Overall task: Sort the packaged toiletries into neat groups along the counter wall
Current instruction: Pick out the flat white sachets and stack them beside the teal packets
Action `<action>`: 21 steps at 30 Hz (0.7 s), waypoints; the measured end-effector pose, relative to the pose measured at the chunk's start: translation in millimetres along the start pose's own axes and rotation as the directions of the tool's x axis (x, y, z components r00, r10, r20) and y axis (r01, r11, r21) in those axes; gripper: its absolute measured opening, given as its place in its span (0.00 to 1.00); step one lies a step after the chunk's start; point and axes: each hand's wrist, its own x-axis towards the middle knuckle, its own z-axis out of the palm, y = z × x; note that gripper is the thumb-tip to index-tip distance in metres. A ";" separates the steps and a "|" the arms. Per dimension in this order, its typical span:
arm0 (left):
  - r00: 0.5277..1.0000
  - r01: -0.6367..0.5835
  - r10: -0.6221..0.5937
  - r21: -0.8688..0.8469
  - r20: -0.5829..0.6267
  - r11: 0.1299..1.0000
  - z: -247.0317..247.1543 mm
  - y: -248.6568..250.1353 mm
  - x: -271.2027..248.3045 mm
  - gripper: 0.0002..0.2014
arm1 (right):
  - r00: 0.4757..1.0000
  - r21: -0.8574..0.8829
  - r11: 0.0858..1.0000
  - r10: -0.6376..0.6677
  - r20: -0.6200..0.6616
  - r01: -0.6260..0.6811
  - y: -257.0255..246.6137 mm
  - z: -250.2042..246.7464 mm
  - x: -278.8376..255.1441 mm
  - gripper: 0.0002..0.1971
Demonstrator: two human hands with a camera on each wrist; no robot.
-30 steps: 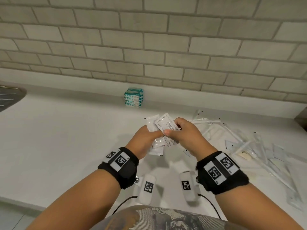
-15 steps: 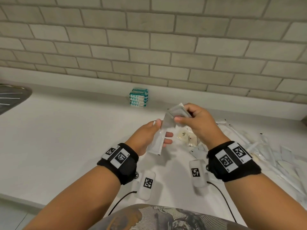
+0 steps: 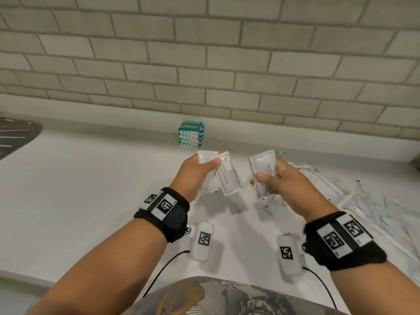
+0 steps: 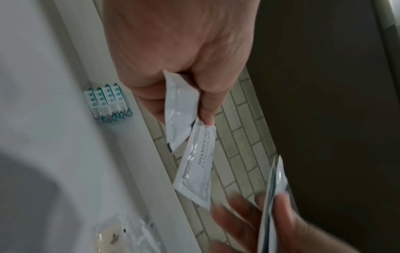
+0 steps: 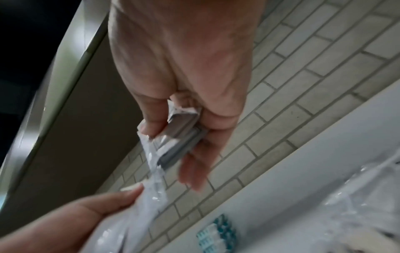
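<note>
In the head view, the left hand [image 3: 195,172] pinches flat white shampoo sachets [image 3: 223,176] above the white counter [image 3: 91,189]. The right hand [image 3: 280,185] grips other white plastic sachets [image 3: 263,165]. A stack of teal-and-white packets [image 3: 191,137] stands against the wall.

In the left wrist view, thumb and fingers [image 4: 207,106] hold two sachets.

In the right wrist view, the fingers [image 5: 151,118] clamp a grey-white bundle.

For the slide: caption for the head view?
Both hands hold white sachets above the counter; teal packs stacked at wall.

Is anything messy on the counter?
Yes. The clear wrapped packets on the right lie scattered and overlapping, pointing every way. The teal packets by the wall sit in one neat stack. Nothing looks spilled or torn.
</note>
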 end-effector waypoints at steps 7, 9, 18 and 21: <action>0.999 0.042 -0.040 -0.076 0.030 0.996 6.6 8.1 1.7 0.11 | 0.995 0.165 0.984 0.076 -0.060 -0.065 -7.7 24.6 20.2 0.11; 0.982 0.108 -0.111 0.026 0.155 0.994 7.3 7.8 -3.3 0.10 | 0.982 0.229 0.973 0.067 -0.179 -0.024 -15.1 11.8 27.0 0.10; 0.985 0.084 -0.062 -0.132 0.162 0.988 13.7 8.2 1.3 0.16 | 0.965 0.665 0.746 0.150 -0.216 0.033 -11.5 27.5 31.8 0.10; 0.940 0.115 -0.117 0.024 0.320 0.993 14.8 5.8 -8.5 0.17 | 0.984 0.610 0.792 0.087 -0.153 0.025 -11.6 46.7 34.2 0.16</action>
